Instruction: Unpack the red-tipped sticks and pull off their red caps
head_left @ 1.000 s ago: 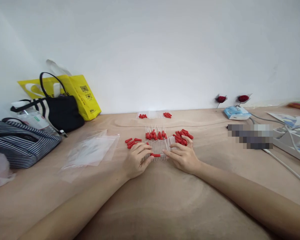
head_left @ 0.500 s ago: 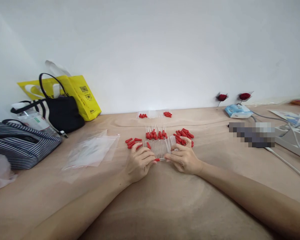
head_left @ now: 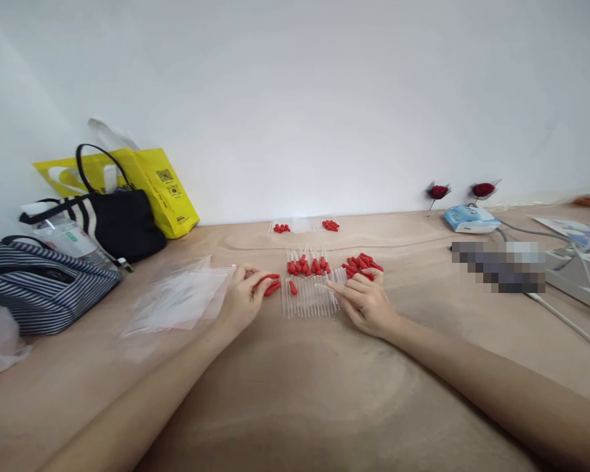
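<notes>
A row of clear glass dropper tubes (head_left: 305,305) lies side by side in the middle of the table, with a loose red rubber bulb (head_left: 293,287) on top. My right hand (head_left: 366,303) is closed at the row's right end, pinching one clear tube (head_left: 322,286) above the others. To the left of the row, my left hand (head_left: 242,295) has its thumb and fingertips closed on a red rubber bulb (head_left: 269,276). Another bulb (head_left: 272,288) lies just below it. Behind the row are several droppers with red bulbs fitted (head_left: 307,263), their tips pointing away.
More loose red bulbs (head_left: 358,263) are heaped behind my right hand. Flat clear plastic bags (head_left: 177,298) lie left. Bagged red-bulbed droppers (head_left: 302,225) are by the wall. Bags, including a yellow one (head_left: 170,196), stand far left; a tissue pack (head_left: 472,219) and power strip (head_left: 577,275) are right.
My left hand has moved left, from the front of the tube row to the loose bulbs. My right hand has raised its tube a little away from the row's front edge.
</notes>
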Demonstrator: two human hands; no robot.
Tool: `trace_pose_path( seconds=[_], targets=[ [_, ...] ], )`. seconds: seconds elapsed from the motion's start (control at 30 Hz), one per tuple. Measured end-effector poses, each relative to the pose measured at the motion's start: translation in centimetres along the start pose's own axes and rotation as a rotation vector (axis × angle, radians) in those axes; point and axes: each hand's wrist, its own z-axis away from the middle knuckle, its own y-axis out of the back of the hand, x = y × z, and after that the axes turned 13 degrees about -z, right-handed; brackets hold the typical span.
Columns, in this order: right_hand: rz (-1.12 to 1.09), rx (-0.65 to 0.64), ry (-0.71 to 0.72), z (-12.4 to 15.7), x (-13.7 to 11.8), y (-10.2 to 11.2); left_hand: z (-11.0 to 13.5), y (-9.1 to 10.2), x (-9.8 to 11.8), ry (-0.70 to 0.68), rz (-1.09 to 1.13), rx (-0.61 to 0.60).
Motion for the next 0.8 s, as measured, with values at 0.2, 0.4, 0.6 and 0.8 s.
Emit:
trace_pose_path(
  seconds=[0.2, 0.4, 0.6, 0.8],
  targets=[
    [0.015, 0.092, -0.185, -1.1, 0.8, -0.5, -2.5, -1.4, -4.5, 0.282, -0.002, -0.271],
    [0.073, 0.179, -0.152, -1.8, 1.4, -1.4, -2.5, -1.0, -4.0, 0.144, -0.104, -0.281],
    [0.097, 0.137, -0.121, -1.8, 1.0, -2.0, -2.7, -0.4, -0.3, -0.478, -0.065, -0.374],
    [0.127, -0.011, -0.119, -1.6, 0.4, -2.0, -3.2, -1.8, 0.6, -0.624, -0.08, -0.362]
  ],
)
